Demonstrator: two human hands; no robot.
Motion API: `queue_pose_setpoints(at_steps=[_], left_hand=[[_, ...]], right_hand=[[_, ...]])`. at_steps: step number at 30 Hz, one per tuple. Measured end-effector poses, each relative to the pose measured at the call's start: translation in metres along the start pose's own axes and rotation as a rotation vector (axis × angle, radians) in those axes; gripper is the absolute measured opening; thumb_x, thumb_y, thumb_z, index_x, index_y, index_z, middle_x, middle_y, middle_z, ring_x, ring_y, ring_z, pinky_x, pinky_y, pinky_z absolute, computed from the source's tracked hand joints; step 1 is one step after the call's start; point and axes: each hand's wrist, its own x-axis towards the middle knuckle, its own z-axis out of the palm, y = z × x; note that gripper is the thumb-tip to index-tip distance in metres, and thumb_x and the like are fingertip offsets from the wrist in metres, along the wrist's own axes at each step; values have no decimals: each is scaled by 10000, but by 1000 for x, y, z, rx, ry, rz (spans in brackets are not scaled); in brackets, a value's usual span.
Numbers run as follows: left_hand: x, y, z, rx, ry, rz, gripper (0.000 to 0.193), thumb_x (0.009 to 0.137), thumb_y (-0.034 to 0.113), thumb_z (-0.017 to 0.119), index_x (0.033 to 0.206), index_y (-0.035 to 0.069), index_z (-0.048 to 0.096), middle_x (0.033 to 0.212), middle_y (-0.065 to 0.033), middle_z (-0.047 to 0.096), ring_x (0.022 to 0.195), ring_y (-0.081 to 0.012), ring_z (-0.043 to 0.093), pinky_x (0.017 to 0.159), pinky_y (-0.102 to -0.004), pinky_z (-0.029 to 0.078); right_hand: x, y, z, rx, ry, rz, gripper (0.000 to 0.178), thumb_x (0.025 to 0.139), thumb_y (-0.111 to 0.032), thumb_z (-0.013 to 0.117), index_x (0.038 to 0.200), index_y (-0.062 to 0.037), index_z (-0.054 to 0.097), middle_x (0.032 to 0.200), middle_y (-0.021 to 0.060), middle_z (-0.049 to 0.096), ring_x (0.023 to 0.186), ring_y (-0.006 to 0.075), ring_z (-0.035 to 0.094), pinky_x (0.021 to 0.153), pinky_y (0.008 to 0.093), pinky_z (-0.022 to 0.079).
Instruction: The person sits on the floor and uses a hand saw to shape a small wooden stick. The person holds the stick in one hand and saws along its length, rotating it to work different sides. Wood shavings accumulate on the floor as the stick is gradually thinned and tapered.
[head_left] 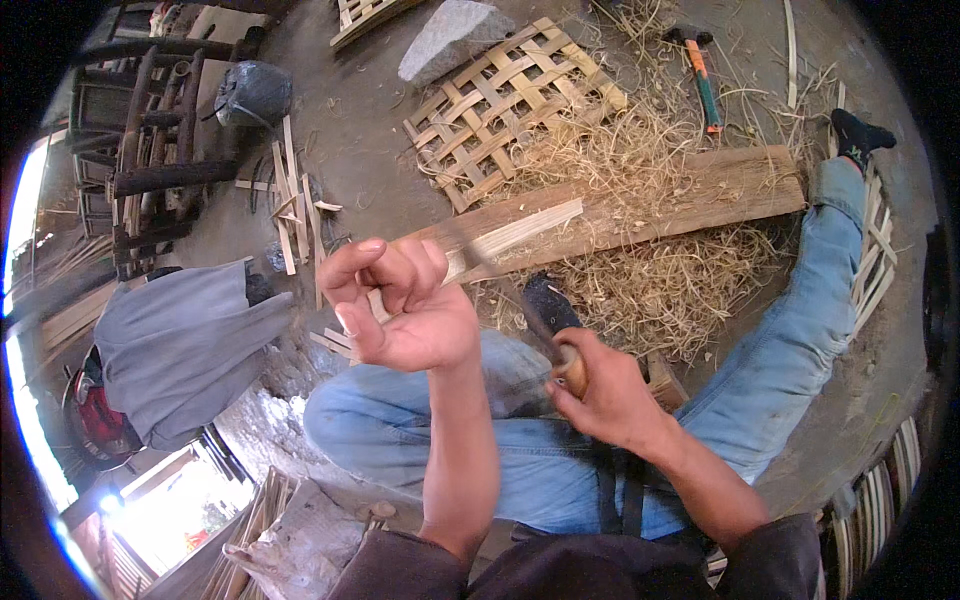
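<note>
My left hand (pixel 410 305) is turned palm up with its fingers curled around a pale bamboo strip (pixel 530 228). Beyond the hand, the strip slants up to the right over a long wooden board (pixel 715 190). In my right hand (pixel 615 390) is the wooden handle (pixel 571 370) of a knife. The knife's dark blade (pixel 490 262), smeared by motion, points up and left toward the strip, close to the left hand; whether it touches the strip I cannot tell.
Curly shavings (pixel 650 295) heap around the board. Behind it lie a woven bamboo panel (pixel 510 105), a grey stone (pixel 452 40) and a hammer (pixel 700 80). Loose strips (pixel 290 200) and a dark wooden frame (pixel 150 150) are at left; a grey cloth (pixel 180 340) drapes nearby. My jeans-clad leg (pixel 790 330) extends right.
</note>
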Motion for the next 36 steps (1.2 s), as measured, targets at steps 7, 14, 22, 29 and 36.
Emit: queue_pose_setpoints(at_steps=[7, 14, 22, 29, 36], left_hand=[[11, -4, -3, -57, -211, -31, 387, 895, 425, 545, 921, 46, 470, 574, 40, 261, 453, -54, 201, 454, -267, 144], [6, 3, 1, -82, -260, -74, 420, 885, 434, 602, 878, 53, 426, 566, 33, 283, 454, -56, 192, 461, -270, 145], [3, 4, -2, -34, -307, -66, 431, 872, 432, 623, 858, 47, 430, 568, 30, 286, 462, -57, 191, 467, -267, 152], [1, 3, 12, -38, -305, -49, 456, 860, 456, 633, 854, 48, 428, 570, 32, 285, 466, -53, 188, 471, -264, 148], [4, 2, 9, -15, -330, -64, 452, 865, 467, 613, 852, 59, 418, 570, 38, 283, 465, -56, 187, 473, -262, 142]], right_hand=[[10, -19, -5, 138, 4, 38, 414, 829, -216, 667, 1116, 34, 503, 781, 308, 626, 793, 470, 636, 715, 520, 515], [14, -6, -20, -26, 17, 3, 367, 857, -210, 617, 1082, 47, 482, 778, 300, 629, 768, 474, 632, 684, 527, 520], [18, -2, -24, -111, 32, -29, 297, 851, -179, 589, 987, 63, 484, 769, 290, 629, 773, 452, 640, 685, 518, 522], [30, 40, -29, -111, 72, -17, 332, 836, -155, 594, 1032, 92, 490, 762, 281, 632, 758, 456, 641, 694, 517, 528], [53, 107, -39, -280, 109, 155, 334, 826, -204, 592, 966, 89, 512, 789, 297, 618, 789, 469, 630, 736, 518, 514]])
